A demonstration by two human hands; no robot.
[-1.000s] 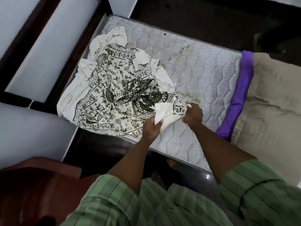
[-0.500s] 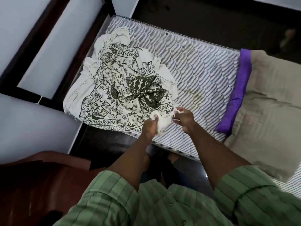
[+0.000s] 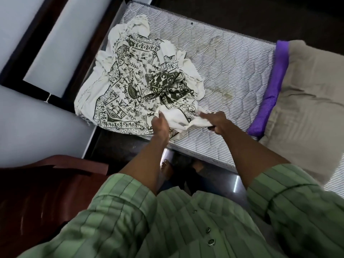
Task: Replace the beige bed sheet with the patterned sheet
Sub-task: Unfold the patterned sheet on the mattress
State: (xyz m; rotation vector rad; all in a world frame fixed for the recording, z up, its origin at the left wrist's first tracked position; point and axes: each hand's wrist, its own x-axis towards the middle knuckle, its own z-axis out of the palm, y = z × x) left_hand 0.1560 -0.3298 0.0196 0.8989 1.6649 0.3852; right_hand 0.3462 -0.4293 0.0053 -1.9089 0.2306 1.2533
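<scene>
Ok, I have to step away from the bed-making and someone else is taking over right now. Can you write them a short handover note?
Left hand: grips the near edge of the patterned sheet.
Right hand: grips the same edge a little further right, with the cloth bunched between the hands.
Patterned sheet: crumpled in a heap on the left part of the bare striped mattress, not spread.
Beige sheet: off the mattress surface, piled at the right end beside a purple cloth.
Done: the beige sheet is stripped and the patterned one is on the bed.
Left: find the corners, spread it over the mattress and smooth it.
</scene>
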